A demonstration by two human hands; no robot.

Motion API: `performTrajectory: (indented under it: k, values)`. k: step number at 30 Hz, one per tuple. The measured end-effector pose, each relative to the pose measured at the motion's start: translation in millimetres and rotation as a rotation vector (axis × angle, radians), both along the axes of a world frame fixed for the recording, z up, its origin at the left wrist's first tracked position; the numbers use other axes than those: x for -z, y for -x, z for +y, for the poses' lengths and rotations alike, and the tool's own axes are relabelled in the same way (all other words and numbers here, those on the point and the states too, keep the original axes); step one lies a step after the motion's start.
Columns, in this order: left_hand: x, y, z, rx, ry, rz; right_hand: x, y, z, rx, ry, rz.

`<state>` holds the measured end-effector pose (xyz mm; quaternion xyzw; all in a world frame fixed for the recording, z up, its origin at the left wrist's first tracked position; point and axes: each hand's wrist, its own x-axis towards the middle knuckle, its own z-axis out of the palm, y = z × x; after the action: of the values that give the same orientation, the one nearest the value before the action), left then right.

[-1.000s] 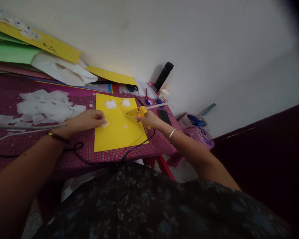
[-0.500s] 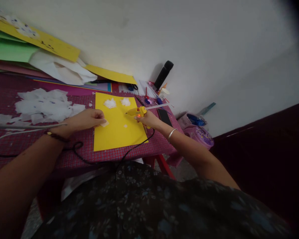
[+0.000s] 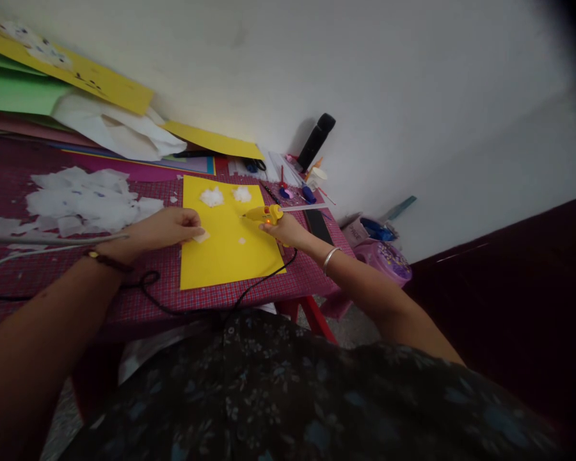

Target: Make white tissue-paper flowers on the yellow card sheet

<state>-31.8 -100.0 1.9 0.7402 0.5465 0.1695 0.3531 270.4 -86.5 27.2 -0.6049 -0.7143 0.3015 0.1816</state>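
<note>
My right hand (image 3: 288, 231) is wrapped round a yellow hot glue gun (image 3: 260, 215) with a lit orange light and a clear glue stick (image 3: 304, 207) out of its back. Its nozzle points left, over a yellow sheet of paper (image 3: 221, 262). At the sheet's left edge my left hand (image 3: 173, 227) pinches a small white paper piece (image 3: 202, 237) between thumb and fingers. Two fluffy white paper tufts (image 3: 212, 196) sit on the upper part of the sheet, with a small white bit (image 3: 242, 241) near its middle.
White paper pieces (image 3: 84, 202) lie heaped at left on the checked tablecloth (image 3: 139, 301). A black cord (image 3: 264, 278) loops along the front edge. Coloured sheets (image 3: 24, 89) lean at the back left. A black bottle (image 3: 317, 142), a phone (image 3: 319, 225) and a pink tub (image 3: 386, 262) are at right.
The view has shifted very slightly. Both hands keep nearly the same places, still holding the paper piece and the glue gun.
</note>
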Motion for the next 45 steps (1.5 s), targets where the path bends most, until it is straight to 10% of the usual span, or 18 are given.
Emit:
performTrajectory:
  k: [45]
  values:
    - [1.9,-0.9,-1.0,-0.012,-0.014,0.017,-18.8,2.1,-1.5,-0.038,0.085,0.073]
